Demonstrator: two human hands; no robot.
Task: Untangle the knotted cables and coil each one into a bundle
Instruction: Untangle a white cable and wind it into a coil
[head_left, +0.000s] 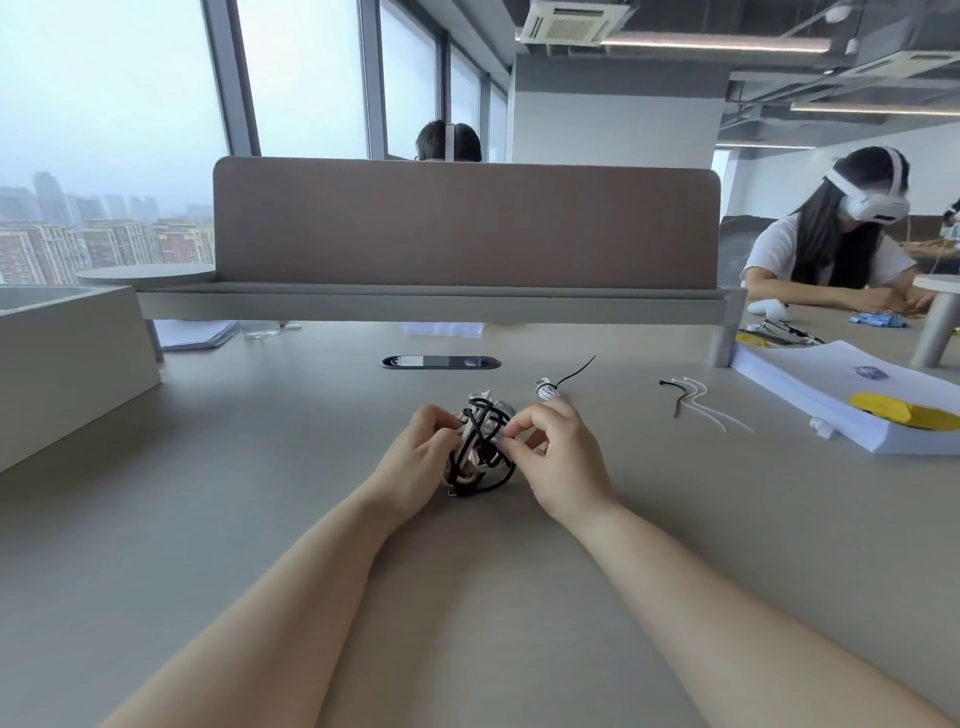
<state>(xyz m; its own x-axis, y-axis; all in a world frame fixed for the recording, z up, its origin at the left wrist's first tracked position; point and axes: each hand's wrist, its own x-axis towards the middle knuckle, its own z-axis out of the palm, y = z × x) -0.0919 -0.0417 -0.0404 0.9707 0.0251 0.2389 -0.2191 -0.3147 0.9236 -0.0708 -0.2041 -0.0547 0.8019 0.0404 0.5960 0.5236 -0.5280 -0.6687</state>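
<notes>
**Fig. 1. Arms and hands of the camera wearer**

A bare left forearm (291, 587) and a bare right forearm (701, 587) are shown, uncovered from wrist to lower frame edge. The left hand (415, 462) and right hand (563, 462) are likewise seen bare. Fingernail detail cannot be resolved.

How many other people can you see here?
2. A seated person on the right wears a white headset; a second person shows only a head top behind the divider. More may be hidden behind it.

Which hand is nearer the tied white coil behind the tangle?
Right. The right hand lies just in front of the coil, pinching the tangle; the left hand grips the tangle's other side, farther left of the coil.
</notes>
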